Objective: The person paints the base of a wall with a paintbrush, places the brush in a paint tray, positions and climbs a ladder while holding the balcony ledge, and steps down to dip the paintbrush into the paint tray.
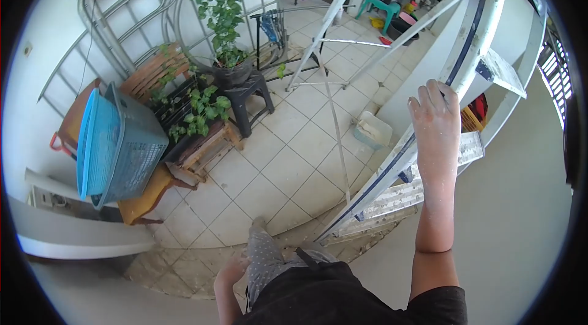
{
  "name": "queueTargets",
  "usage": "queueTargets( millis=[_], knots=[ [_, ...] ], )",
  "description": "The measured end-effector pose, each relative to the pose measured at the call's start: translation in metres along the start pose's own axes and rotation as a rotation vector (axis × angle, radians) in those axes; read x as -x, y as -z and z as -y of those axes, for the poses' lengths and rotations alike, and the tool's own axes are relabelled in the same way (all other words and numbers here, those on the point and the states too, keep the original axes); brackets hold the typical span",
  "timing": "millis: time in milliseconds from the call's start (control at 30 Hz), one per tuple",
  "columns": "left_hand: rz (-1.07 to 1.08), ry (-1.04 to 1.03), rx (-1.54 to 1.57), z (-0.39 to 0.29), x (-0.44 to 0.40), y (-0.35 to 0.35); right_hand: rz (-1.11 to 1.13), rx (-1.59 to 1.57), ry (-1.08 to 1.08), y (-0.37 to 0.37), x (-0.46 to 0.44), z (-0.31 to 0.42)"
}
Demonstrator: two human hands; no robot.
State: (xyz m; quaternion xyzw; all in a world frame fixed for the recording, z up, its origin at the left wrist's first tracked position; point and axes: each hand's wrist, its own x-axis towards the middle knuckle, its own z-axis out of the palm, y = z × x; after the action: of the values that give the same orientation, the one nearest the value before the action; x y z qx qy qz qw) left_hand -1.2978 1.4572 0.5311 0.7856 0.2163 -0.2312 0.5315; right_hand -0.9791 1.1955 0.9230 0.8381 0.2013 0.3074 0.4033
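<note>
My right hand (436, 114) is raised, its fingers wrapped round the side rail of a metal stepladder (392, 173). White dust or plaster marks the back of this hand. Flat steps of the ladder run below and beside my forearm, and its thin rear legs spread over the floor tiles. Low beside my thigh hangs my left hand (233, 268), close to the patterned grey trousers (264, 257). Its fingers are mostly hidden, so their pose is unclear. Beyond the ladder's rail, a small tub (372, 131) with whitish material in it rests on the floor.
Blue and grey plastic baskets (138, 147) are stacked on a wooden chair (147, 196) at left. A potted plant (226, 25) stands on a dark stool (246, 97) beside more leafy plants. Further back are a green stool (378, 10) and household clutter. A wall borders the right.
</note>
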Motion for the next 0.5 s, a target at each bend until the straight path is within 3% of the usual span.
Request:
queueTargets(
  millis=[167,400,500],
  knots=[
    [0.127,-0.26,-0.299,-0.043,-0.067,0.065,0.04,-0.047,-0.09,-0.011,-0.001,0.006],
    [0.496,-0.609,-0.784,-0.122,-0.15,0.101,0.048,0.108,-0.081,-0.024,0.013,0.016],
    [0.552,-0.74,-0.86,-0.179,-0.164,0.077,0.041,-0.492,-0.198,0.0,0.039,0.042]
  ],
)
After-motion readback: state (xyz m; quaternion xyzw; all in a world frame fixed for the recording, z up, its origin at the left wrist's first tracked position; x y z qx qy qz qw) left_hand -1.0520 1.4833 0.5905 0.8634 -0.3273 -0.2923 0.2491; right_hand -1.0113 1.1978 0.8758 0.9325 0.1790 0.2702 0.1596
